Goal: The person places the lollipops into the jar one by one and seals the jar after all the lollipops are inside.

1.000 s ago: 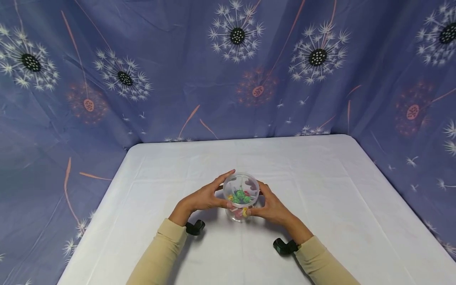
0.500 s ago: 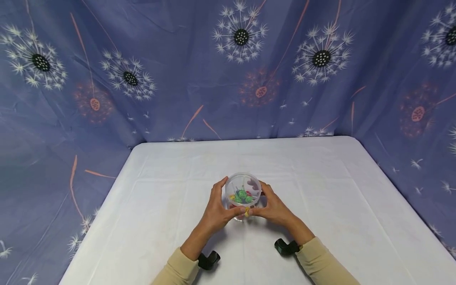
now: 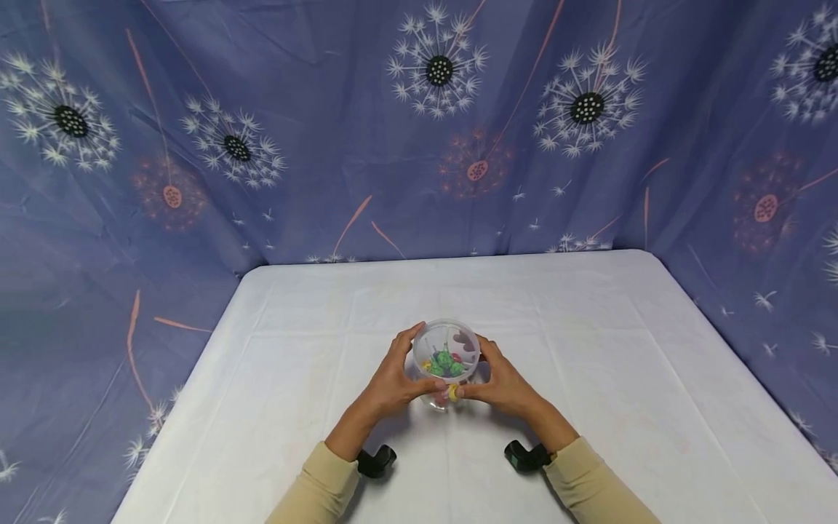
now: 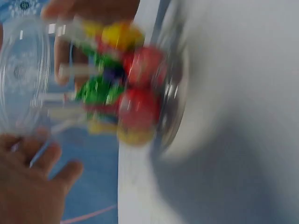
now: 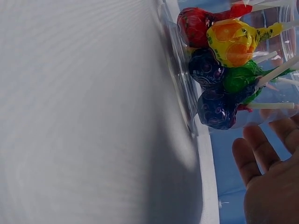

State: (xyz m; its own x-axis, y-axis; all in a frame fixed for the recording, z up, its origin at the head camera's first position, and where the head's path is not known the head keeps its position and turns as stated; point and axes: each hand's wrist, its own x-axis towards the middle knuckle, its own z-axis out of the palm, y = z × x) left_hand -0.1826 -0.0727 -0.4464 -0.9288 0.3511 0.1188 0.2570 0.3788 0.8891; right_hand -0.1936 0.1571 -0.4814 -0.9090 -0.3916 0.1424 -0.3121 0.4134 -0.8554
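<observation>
A clear round plastic jar [image 3: 437, 405] stands on the white table, with wrapped lollipops [image 3: 444, 361] showing through its top. My left hand [image 3: 391, 384] curls round its upper left side, the thumb across the front near the rim. From the right, my right hand [image 3: 503, 384] grips the same upper part, and the two thumbs nearly meet. Red lollipops [image 4: 140, 109] lie low in the jar in the blurred left wrist view, beside green and yellow ones. In the right wrist view a yellow lollipop [image 5: 231, 42] sits among red, blue and green ones, sticks pointing up.
A white cloth covers the table [image 3: 622, 349]. Behind and at both sides hangs a blue curtain [image 3: 314, 145] with a dandelion print. Black wrist cameras [image 3: 526, 456] are strapped under both wrists.
My left hand has come round from the jar's left side toward its front, thumb shifting right, then drawn slightly back. My right hand keeps its hold. The jar stays about where it was.
</observation>
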